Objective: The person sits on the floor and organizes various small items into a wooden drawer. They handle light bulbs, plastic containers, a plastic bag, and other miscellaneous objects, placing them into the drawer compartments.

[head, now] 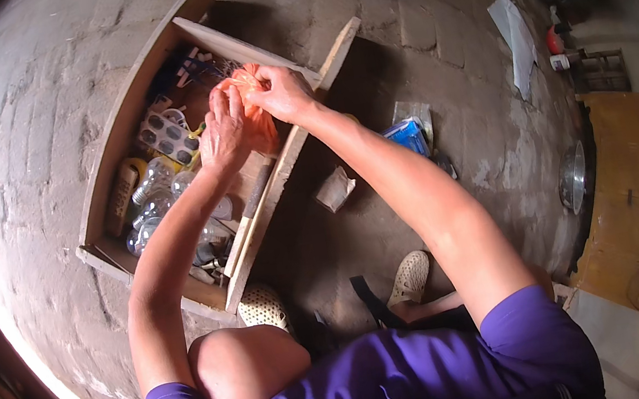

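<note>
An orange plastic bag (pixel 261 126) is bunched up over the far right part of a wooden drawer (pixel 118 136). My right hand (pixel 283 90) pinches its gathered top between thumb and fingers. My left hand (pixel 222 130) lies against the bag's left side, fingers stretched along it and partly hiding it. What the bag holds cannot be seen. Below my left wrist, several clear glass light bulbs (pixel 156 205) lie in the drawer. A tray-like piece with dark round spots (pixel 169 136) sits left of my left hand. A yellow-edged remote control (pixel 126 188) rests by the drawer's left wall.
A dark-gripped rod (pixel 258 189) lies along the drawer's right wall. On the floor are a small pale packet (pixel 335 189), a blue packet (pixel 408 138) and a white sheet (pixel 515 46). A metal bowl (pixel 572 177) stands beside a wooden cabinet (pixel 628 190) at right.
</note>
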The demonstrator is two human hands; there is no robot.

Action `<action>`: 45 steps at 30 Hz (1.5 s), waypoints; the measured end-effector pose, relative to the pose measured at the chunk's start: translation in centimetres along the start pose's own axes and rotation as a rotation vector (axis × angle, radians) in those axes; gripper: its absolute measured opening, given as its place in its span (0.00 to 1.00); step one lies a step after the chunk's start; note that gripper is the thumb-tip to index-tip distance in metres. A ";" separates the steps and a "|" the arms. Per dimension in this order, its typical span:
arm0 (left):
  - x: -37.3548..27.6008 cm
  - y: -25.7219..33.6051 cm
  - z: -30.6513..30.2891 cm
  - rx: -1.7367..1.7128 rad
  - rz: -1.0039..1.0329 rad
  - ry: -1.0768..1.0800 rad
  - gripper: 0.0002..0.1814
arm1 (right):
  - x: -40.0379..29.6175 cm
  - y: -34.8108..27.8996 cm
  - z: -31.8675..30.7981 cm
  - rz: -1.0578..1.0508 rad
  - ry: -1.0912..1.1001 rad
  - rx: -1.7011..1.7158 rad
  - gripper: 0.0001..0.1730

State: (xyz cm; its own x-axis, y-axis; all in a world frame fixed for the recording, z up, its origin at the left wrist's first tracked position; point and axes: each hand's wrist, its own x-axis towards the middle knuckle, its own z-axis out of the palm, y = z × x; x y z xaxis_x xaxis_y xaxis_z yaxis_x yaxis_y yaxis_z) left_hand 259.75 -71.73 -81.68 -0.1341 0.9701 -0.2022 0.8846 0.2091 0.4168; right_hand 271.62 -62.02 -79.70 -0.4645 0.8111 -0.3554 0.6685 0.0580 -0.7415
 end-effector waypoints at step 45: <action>-17.4 13.2 -3.2 -0.097 0.436 -0.106 0.29 | -28.9 17.9 -14.3 0.381 -0.416 0.295 0.17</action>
State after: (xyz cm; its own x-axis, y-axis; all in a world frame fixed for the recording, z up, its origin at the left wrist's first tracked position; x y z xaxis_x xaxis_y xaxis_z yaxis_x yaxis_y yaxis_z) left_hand 272.32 -85.46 -69.84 0.2923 0.9532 -0.0771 0.8020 -0.2004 0.5628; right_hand 305.27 -76.10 -74.54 -0.4524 0.4455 -0.7726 0.6705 -0.4012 -0.6240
